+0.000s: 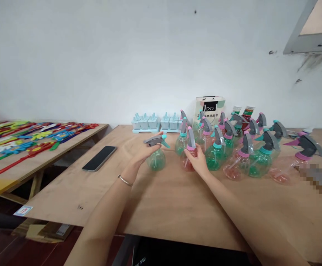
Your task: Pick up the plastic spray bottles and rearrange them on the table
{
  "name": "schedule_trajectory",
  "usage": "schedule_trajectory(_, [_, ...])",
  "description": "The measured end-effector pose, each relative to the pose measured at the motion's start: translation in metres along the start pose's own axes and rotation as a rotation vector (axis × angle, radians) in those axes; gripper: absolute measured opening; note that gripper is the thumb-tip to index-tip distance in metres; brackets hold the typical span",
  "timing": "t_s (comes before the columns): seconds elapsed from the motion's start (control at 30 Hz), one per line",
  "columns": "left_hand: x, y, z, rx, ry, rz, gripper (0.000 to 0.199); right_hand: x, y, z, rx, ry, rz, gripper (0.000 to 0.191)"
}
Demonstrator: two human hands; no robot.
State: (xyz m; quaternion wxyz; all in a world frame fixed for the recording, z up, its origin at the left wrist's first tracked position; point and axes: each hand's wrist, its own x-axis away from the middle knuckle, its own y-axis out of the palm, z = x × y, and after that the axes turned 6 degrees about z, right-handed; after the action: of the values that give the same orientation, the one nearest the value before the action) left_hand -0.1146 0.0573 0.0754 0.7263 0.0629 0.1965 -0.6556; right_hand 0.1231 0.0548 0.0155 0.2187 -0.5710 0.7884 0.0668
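"Room?"
"White wall, wooden table, two pale-blue mould sets at twelve."
"Bottles?"
"Green bottle: twelve, upright, nozzle toward three; left hand closed round its head. Pink bottle: upright, half past twelve, right hand curled onto it (lightly, maybe; can't tell). One phone, eleven."

A pale wall, scuffed and pocked at upper right, rises beyond the fingers; a wooden table spreads beneath them. Left of the fingers stands a second wooden table, over dark red floor tiles.
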Motion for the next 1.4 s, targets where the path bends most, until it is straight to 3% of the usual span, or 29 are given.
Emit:
schedule_trajectory(0.17, [0.027,0.000,0.006,0.098,-0.094,0.150,0.050,0.013,-0.005,0.014,-0.034,0.058,-0.050,0.058])
schedule_trajectory(0.27, [0.044,0.001,0.008,0.125,-0.102,0.163,0.062,0.015,-0.007,0.017,-0.037,0.067,-0.077,0.058])
schedule_trajectory(0.43, [0.053,-0.018,0.009,0.080,-0.001,0.010,0.075,0.015,-0.009,0.016,-0.030,0.076,-0.091,0.059])
schedule_trajectory(0.63, [0.033,-0.041,0.007,0.020,0.125,-0.200,0.099,0.015,-0.008,0.020,-0.034,0.059,-0.097,0.057])
schedule_trajectory(0.7, [0.027,-0.038,0.009,0.028,0.122,-0.249,0.094,0.015,-0.009,0.021,-0.039,0.046,-0.098,0.056])
schedule_trajectory(0.87, [0.023,-0.020,0.013,-0.012,0.127,-0.326,0.042,0.016,-0.010,0.017,-0.053,0.047,-0.108,0.055])
schedule_trajectory(0.93, [0.025,-0.013,0.017,0.098,0.120,-0.320,0.031,0.017,-0.010,0.016,-0.078,0.042,-0.102,0.055])
schedule_trajectory(1.07, [0.030,-0.002,0.037,0.380,0.086,-0.220,0.033,0.019,-0.010,0.015,-0.069,0.036,-0.092,0.054])
schedule_trajectory(1.23, [0.038,0.012,0.069,0.424,0.019,-0.186,0.039,0.021,-0.013,0.019,-0.064,0.027,-0.110,0.053])
schedule_trajectory(1.4, [0.045,0.023,0.066,0.421,-0.027,-0.155,0.039,0.023,-0.013,0.021,-0.057,0.007,-0.114,0.050])
